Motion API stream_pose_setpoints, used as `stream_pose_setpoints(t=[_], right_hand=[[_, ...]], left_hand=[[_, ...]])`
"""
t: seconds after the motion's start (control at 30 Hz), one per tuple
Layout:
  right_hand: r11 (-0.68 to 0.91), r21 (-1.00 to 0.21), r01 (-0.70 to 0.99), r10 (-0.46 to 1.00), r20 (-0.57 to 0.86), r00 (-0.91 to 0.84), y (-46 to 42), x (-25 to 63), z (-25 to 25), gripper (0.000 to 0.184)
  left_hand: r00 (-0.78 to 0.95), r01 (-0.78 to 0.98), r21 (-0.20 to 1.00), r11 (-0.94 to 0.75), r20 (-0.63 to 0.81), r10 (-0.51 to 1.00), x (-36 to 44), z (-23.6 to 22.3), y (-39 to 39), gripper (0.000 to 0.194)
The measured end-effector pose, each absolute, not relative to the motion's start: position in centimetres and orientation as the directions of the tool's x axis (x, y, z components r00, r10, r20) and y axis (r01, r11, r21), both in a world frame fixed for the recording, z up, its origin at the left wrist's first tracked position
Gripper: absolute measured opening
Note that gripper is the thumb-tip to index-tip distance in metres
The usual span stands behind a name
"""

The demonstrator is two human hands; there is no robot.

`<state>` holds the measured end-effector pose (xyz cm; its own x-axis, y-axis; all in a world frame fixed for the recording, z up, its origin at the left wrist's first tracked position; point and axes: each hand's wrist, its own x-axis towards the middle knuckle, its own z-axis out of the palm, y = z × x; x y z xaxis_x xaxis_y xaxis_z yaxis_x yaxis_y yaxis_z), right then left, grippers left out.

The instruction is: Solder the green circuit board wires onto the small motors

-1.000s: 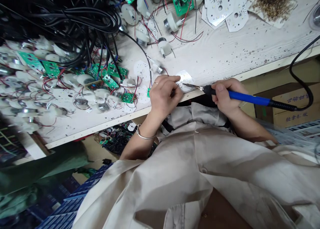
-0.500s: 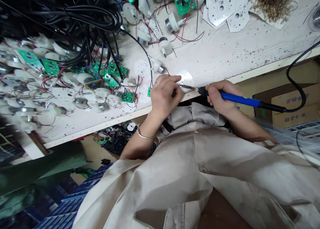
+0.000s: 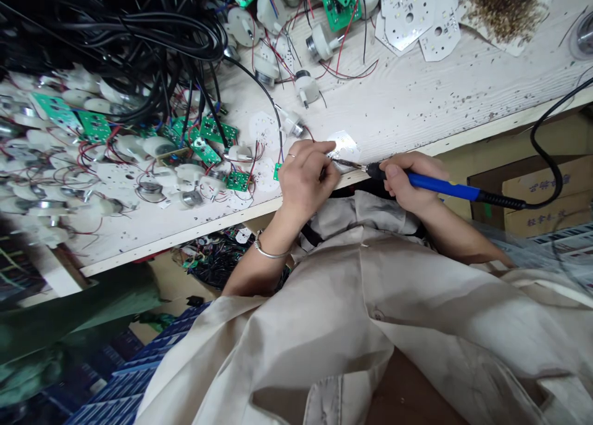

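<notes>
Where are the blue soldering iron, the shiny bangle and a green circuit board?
Blue soldering iron [image 3: 442, 188]: head view, on the blue handle.
Shiny bangle [image 3: 266, 254]: head view, on the band.
Green circuit board [image 3: 238, 180]: head view, on its green face.

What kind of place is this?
It looks like a small electronics assembly workshop: there's a soldering iron, plus green circuit boards with wires and white LED boards spread across the bench.

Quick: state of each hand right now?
Left hand: curled beside a white circuit board; whether it holds anything cannot be told.
Right hand: closed, holding a blue soldering iron.
</notes>
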<state>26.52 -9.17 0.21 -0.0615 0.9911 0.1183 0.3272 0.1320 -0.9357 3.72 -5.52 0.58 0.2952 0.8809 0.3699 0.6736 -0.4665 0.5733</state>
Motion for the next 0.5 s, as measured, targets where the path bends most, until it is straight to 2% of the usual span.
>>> stream_pose_setpoints(t=[0.1,0.27,0.5], right_hand=[[0.158,-0.932,0.325,0.984,0.177,0.029,-9.26,26.18,0.43,0.018],[0.106,-0.947,0.302,0.973,0.161,0.164,-9.36,25.77,0.73,0.023],[0.071,-0.946,0.317,0.975,0.133,0.178,-9.47,25.92,0.82,0.029]], left_hand=[[0.299,0.668,0.594,-0.447,0.336,0.893,3.61,0.67,-5.55,0.015],[0.307,0.704,0.562,-0.435,0.311,0.899,3.66,0.94,-5.55,0.016],[0.308,0.687,0.563,-0.461,0.349,0.885,3.68,0.73,-5.54,0.015]])
